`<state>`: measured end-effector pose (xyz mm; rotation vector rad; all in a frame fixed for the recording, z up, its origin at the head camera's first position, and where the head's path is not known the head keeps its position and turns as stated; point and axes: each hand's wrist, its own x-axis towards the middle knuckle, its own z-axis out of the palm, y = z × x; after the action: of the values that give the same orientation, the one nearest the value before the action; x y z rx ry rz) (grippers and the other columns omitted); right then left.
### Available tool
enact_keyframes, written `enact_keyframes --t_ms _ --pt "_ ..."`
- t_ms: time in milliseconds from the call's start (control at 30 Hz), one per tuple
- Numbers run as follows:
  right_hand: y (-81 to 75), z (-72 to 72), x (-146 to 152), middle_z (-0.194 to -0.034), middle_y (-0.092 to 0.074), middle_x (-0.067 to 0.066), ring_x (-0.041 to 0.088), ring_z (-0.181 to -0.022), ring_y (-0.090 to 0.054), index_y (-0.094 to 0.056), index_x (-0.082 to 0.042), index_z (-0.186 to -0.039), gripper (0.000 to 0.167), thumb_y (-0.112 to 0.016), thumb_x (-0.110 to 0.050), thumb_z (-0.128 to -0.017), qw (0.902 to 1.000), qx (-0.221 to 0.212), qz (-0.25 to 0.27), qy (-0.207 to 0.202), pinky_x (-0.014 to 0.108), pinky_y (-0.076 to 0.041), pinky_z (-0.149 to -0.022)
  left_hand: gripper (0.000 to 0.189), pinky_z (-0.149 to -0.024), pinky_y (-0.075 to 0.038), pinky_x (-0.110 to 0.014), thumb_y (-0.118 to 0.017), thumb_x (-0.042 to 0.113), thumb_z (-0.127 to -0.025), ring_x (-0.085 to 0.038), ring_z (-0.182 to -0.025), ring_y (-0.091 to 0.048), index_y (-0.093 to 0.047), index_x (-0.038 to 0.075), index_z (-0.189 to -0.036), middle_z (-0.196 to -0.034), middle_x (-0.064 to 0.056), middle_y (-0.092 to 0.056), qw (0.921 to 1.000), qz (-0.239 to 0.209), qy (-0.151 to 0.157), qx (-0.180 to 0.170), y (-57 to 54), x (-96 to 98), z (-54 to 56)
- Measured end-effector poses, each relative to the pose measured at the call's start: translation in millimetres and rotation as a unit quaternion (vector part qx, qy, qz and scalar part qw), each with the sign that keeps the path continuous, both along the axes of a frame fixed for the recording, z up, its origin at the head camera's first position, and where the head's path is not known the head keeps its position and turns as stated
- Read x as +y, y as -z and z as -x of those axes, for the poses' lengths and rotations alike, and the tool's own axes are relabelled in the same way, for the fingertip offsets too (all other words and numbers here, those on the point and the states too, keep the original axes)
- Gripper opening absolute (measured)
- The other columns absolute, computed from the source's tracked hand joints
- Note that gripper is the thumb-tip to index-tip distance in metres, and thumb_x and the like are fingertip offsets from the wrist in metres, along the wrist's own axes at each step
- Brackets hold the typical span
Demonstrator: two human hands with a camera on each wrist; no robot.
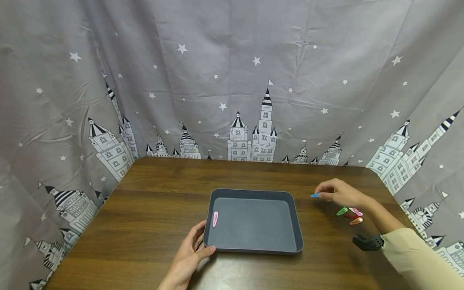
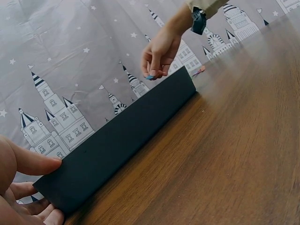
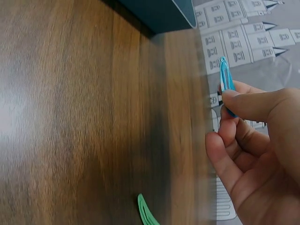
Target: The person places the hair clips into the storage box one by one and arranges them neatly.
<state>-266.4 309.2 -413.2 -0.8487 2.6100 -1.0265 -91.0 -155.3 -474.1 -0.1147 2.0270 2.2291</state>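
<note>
A blue snap hair clip [image 3: 227, 79] is pinched between the thumb and fingers of my right hand [image 1: 340, 193], raised to the right of the grey tray [image 1: 253, 253]. My left hand [image 1: 190, 251] grips the tray's near left corner, thumb at the front wall and fingers along the left side. Inside the tray, near its left wall, lies a pink hair clip [image 1: 215, 219]. Below my right wrist, a green hair clip [image 1: 342, 211], a pink-and-white clip [image 1: 356, 212], an orange clip [image 1: 356, 221] and a partly covered red clip [image 1: 350, 216] lie close together on the table.
The brown wooden table [image 1: 152, 225] carries the tray around its middle. A grey curtain [image 1: 203, 52] printed with castles and stars hangs behind the table and along both sides. A black band [image 1: 367, 243] is worn on the right wrist, beside a cream sleeve [image 1: 417, 253].
</note>
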Motion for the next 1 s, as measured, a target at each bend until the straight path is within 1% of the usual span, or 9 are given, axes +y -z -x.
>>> enact_keyframes --t_ms 167,333,567,733,800,1000 --pt "-0.6 0.3 -8 -0.072 -0.051 -0.006 0.009 -0.066 -0.048 -0.071 -0.002 -0.099 0.006 -0.066 -0.003 -0.099 0.9999 0.000 0.004 -0.012 0.024 -0.039 -0.057 0.079 -0.122 -0.019 -0.059 -0.069 -0.012 -0.087 -0.044 -0.149 -0.026 -0.033 -0.001 -0.157 -0.160 -0.028 -0.033 1.0000 0.003 -0.001 -0.005 -0.7 -0.1 0.2" --pt "-2.2 0.4 -18 -0.072 -0.051 -0.006 0.009 -0.066 -0.048 -0.072 -0.003 -0.099 0.006 -0.066 -0.003 -0.099 0.9997 -0.004 0.002 -0.023 0.024 -0.039 -0.057 0.079 -0.122 -0.020 -0.058 -0.069 -0.013 -0.087 -0.044 -0.149 -0.027 -0.034 -0.001 -0.156 -0.159 -0.028 -0.034 1.0000 0.006 -0.002 -0.007 -1.6 0.3 -0.1" --pt "-3.8 2.6 -34 -0.076 -0.056 -0.004 0.010 -0.069 -0.050 -0.073 -0.005 -0.099 0.006 -0.067 -0.004 -0.099 0.9989 0.000 -0.003 -0.046 0.024 -0.042 -0.059 0.078 -0.121 -0.022 -0.059 -0.069 -0.012 -0.087 -0.045 -0.147 -0.030 -0.034 -0.002 -0.156 -0.158 -0.028 -0.036 0.9997 0.025 -0.004 -0.001 -2.7 0.4 -0.2" --pt "-5.0 3.5 -45 -0.075 -0.056 -0.006 0.010 -0.068 -0.049 -0.074 -0.007 -0.098 0.007 -0.068 -0.006 -0.099 0.9983 0.004 -0.009 -0.057 0.024 -0.040 -0.060 0.079 -0.120 -0.026 -0.058 -0.070 -0.012 -0.086 -0.046 -0.147 -0.030 -0.035 -0.003 -0.156 -0.158 -0.029 -0.036 0.9993 0.036 -0.004 0.005 -3.4 1.0 -0.6" --pt "-5.7 3.6 -50 -0.076 -0.057 -0.004 0.011 -0.068 -0.049 -0.074 -0.008 -0.098 0.008 -0.067 -0.005 -0.100 0.9981 0.004 -0.013 -0.061 0.024 -0.040 -0.060 0.079 -0.120 -0.027 -0.057 -0.071 -0.012 -0.086 -0.047 -0.147 -0.030 -0.035 -0.003 -0.156 -0.158 -0.029 -0.036 0.9993 0.038 -0.004 0.005 -3.7 1.1 -0.4" --pt "-9.1 4.3 -63 -0.086 -0.065 0.004 0.014 -0.074 -0.051 -0.075 -0.008 -0.098 0.009 -0.067 -0.006 -0.100 0.9966 0.010 -0.011 -0.081 0.026 -0.043 -0.063 0.079 -0.118 -0.030 -0.056 -0.071 -0.013 -0.085 -0.047 -0.146 -0.032 -0.036 -0.004 -0.155 -0.157 -0.030 -0.037 0.9991 0.040 -0.009 0.003 -4.7 1.3 -1.1"
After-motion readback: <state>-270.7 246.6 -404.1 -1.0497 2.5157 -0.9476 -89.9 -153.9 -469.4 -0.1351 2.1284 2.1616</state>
